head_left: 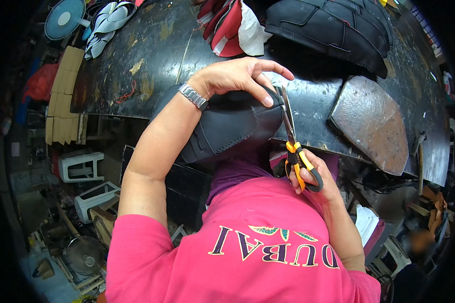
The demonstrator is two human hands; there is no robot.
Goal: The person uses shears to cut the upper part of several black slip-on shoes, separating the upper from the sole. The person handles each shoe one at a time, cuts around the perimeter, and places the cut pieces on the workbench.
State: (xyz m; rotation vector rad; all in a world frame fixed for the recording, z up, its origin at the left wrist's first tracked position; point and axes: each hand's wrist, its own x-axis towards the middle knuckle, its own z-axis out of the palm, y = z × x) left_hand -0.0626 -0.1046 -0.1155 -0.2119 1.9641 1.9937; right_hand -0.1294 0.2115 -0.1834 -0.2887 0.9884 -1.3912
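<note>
My left hand (240, 78) reaches over a black stitched leather shoe upper (227, 126) and grips its edge, the thumb pressing on top and the index finger stretched out to the right. Most of the upper lies under my left forearm, at the bench's near edge by my lap. In my right hand (316, 174) is a pair of scissors (294, 151) with orange and black handles. Their blades point away from me, right beside the upper's right edge, near my left thumb. Whether the blades touch the leather, I cannot tell.
The worn black bench (156, 55) holds a pile of black uppers (333, 30), red and white pieces (230, 30) and a heavy brownish slab (371, 126). A hammer (419, 161) leans at the right. White stools (81, 166) and stacked cardboard (63, 96) stand left.
</note>
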